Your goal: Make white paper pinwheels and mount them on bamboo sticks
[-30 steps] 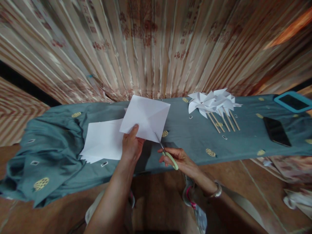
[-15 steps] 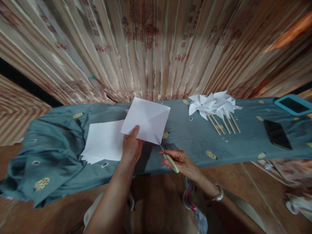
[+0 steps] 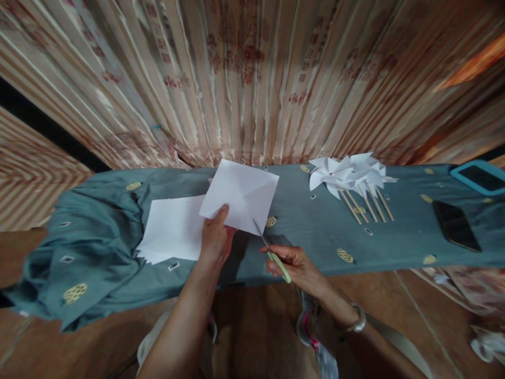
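Head view: we see scissors [image 3: 280,267] in the right hand [image 3: 298,263] meeting the near right corner of a white sheet [image 3: 246,190], held in the left hand [image 3: 215,236] over a cloth-draped counter [image 3: 311,231]. We take the step in hand to be a cut from that corner toward the sheet's middle, along a faint crease; how deep any slit runs, we cannot tell. The next move, in our judgement, calls for a steady sheet and blades held to the crease, stopped short of the centre lest the paper part altogether.

The left grip is closed on the sheet's near edge, thumb flat on top, the other fingers largely hidden from us beneath. The right grip is curled about the pale green handles; one blade lies over the paper, and we cannot make out the other, nor how wide the pair stands.

The sheet appears raised off the counter, its left side overlapping a stack [image 3: 175,226] of white paper. To the right, well apart from both hands, we find white pinwheels [image 3: 347,173] bunched at the back, their sticks [image 3: 380,204] pointing toward the near edge. Beyond them lie a dark phone [image 3: 456,225] and a blue-framed device [image 3: 482,177]. A pleated curtain [image 3: 236,79] hangs behind.
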A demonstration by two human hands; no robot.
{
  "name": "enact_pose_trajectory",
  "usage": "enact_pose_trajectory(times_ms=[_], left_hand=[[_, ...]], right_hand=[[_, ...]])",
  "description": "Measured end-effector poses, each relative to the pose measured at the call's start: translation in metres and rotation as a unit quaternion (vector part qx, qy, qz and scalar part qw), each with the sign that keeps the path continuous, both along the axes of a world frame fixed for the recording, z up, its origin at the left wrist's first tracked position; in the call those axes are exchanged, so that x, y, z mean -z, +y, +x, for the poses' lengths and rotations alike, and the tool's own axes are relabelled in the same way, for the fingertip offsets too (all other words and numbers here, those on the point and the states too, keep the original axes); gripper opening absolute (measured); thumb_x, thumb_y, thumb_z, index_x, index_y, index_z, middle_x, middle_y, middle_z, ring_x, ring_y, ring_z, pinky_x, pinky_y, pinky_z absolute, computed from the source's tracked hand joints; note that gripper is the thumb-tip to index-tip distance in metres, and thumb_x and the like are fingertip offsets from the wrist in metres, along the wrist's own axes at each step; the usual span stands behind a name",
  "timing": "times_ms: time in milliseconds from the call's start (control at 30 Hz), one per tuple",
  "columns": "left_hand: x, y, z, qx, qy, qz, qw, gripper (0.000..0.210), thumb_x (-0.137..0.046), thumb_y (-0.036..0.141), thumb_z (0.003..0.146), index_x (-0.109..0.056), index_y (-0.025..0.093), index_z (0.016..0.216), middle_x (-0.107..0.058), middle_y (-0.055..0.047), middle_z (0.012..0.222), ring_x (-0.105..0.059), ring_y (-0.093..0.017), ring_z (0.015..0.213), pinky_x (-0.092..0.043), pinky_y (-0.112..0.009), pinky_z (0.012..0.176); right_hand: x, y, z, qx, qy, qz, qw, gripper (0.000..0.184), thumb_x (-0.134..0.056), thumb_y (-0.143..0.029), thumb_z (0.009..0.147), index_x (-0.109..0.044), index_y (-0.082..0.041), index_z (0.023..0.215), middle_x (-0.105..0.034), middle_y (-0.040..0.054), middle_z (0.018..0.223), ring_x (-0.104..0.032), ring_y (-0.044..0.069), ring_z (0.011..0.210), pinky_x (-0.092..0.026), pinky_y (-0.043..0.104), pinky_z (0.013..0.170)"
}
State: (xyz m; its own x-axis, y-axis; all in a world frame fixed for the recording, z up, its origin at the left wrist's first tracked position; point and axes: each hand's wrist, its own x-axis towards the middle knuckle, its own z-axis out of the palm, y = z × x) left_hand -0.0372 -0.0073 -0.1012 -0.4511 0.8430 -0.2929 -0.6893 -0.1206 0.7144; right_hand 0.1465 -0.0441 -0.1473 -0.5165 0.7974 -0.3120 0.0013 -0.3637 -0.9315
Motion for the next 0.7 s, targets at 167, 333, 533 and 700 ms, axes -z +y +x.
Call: enact_pose_trajectory(times_ms=[167,333,533,700], left_hand=[[0.0000,0.0001,-0.0006,-0.004,-0.002,-0.002,1.000,0.017,-0.069,0.009,0.071,-0.070,0.013,0.089,-0.074,-0.005,0.078,-0.070,-0.015,0.072,-0.057,-0.027,0.076],[0.0017,0.0009,-0.0010,-0.003,-0.003,0.000,1.000,0.016,-0.067,0.009,0.074,-0.070,0.013,0.089,-0.074,-0.004,0.078,-0.071,-0.015,0.076,-0.056,-0.026,0.076],[0.0022,0.0001,-0.0024,0.003,0.007,0.007,1.000,0.017,-0.068,0.010,0.072,-0.069,0.013,0.090,-0.075,-0.005,0.080,-0.071,-0.015,0.076,-0.057,-0.026,0.075],[0.0028,0.0004,-0.0011,0.008,0.004,0.001,1.000,0.022,-0.070,0.011,0.069,-0.068,0.013,0.091,-0.075,-0.004,0.080,-0.071,-0.016,0.075,-0.056,-0.030,0.080]], right_hand=[[-0.0015,0.0001,-0.0014,0.009,0.009,-0.017,1.000,0.047,-0.081,-0.048,0.064,-0.072,-0.017,0.099,-0.055,-0.0050,0.059,-0.046,0.005,0.050,-0.037,0.018,0.047],[-0.0047,0.0003,-0.0037,0.014,0.016,-0.032,0.999,0.048,-0.084,-0.047,0.061,-0.072,-0.017,0.097,-0.056,-0.0053,0.057,-0.046,0.005,0.049,-0.036,0.018,0.046],[-0.0040,-0.0005,-0.0037,0.016,0.016,-0.046,0.999,0.048,-0.085,-0.045,0.060,-0.072,-0.017,0.097,-0.059,-0.0044,0.059,-0.049,0.005,0.048,-0.040,0.018,0.047],[-0.0049,-0.0003,-0.0034,0.019,0.027,-0.051,0.998,0.050,-0.085,-0.046,0.058,-0.072,-0.017,0.096,-0.059,-0.0046,0.058,-0.051,0.006,0.050,-0.039,0.018,0.047]])
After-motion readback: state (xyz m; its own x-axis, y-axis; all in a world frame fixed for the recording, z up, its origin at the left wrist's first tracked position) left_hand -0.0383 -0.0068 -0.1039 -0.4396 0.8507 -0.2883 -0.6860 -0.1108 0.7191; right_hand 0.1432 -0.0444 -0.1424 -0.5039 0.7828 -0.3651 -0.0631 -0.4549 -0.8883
